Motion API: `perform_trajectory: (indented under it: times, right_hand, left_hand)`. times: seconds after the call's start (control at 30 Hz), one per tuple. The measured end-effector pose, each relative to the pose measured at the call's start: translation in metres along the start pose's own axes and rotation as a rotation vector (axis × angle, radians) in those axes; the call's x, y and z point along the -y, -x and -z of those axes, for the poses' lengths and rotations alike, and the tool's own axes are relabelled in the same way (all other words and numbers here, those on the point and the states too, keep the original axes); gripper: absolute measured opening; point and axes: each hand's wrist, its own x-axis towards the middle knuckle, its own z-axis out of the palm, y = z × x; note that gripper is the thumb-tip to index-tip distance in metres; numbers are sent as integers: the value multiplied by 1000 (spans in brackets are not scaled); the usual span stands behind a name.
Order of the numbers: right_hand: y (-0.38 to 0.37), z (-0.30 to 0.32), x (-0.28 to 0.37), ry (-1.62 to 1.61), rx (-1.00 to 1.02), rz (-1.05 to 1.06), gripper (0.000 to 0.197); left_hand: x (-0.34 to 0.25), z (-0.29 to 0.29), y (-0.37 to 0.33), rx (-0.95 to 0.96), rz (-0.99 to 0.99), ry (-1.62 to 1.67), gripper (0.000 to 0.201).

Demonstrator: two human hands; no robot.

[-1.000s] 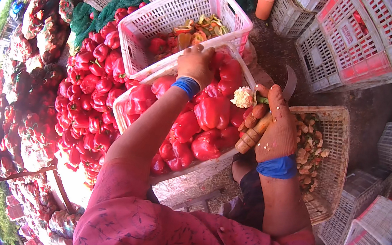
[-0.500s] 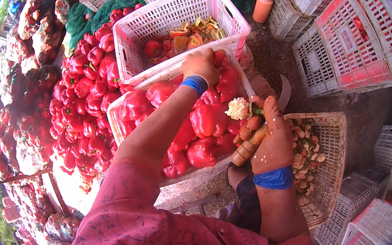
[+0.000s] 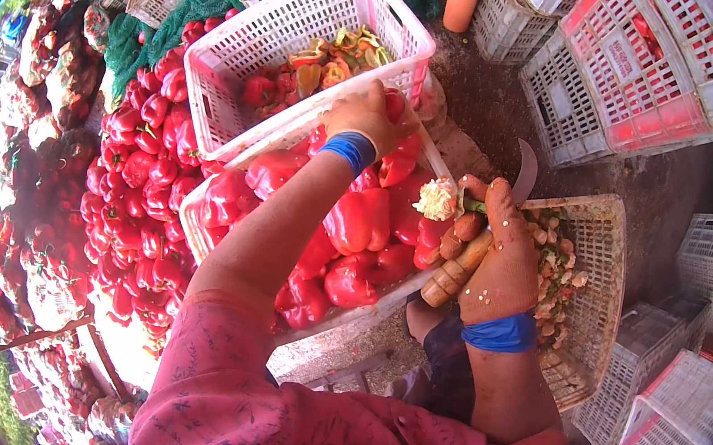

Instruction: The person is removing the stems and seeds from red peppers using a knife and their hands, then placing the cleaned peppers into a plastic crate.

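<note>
My right hand (image 3: 502, 264), in an orange glove with a blue wristband, is closed round the wooden handle (image 3: 456, 270) of a curved knife (image 3: 526, 171). Between its thumb and fingers it also pinches a pepper core (image 3: 438, 199) with pale seeds and a green stem. My left hand (image 3: 359, 121), gloved likewise, reaches over the far end of a white crate (image 3: 334, 328) heaped with large red bell peppers. Its fingers, partly hidden, curl against a red bell pepper (image 3: 396, 105) by the crate's rim.
A pink-white crate (image 3: 209, 113) with pepper scraps stands beyond. At my right a tan basket (image 3: 605, 282) holds cut-out cores. Loose red peppers (image 3: 141, 185) are piled on the left. Stacked crates (image 3: 638, 70) and an orange bottle (image 3: 461, 2) stand at the back right.
The view has shifted slightly, so the crates sit a little further left. Both hands keep nearly the same places, the right still with the knife and core.
</note>
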Motion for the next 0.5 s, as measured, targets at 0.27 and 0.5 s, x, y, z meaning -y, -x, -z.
perform_trajectory:
  times: [0.27,0.5]
  right_hand:
    - [-2,10,6,-47,12,-9,46]
    - [12,-2,10,-121,78,-89,41]
  left_hand:
    - [-13,-23,-2,-25,-38,-113,93]
    - [-9,-37,9,-97,-121,-188,100]
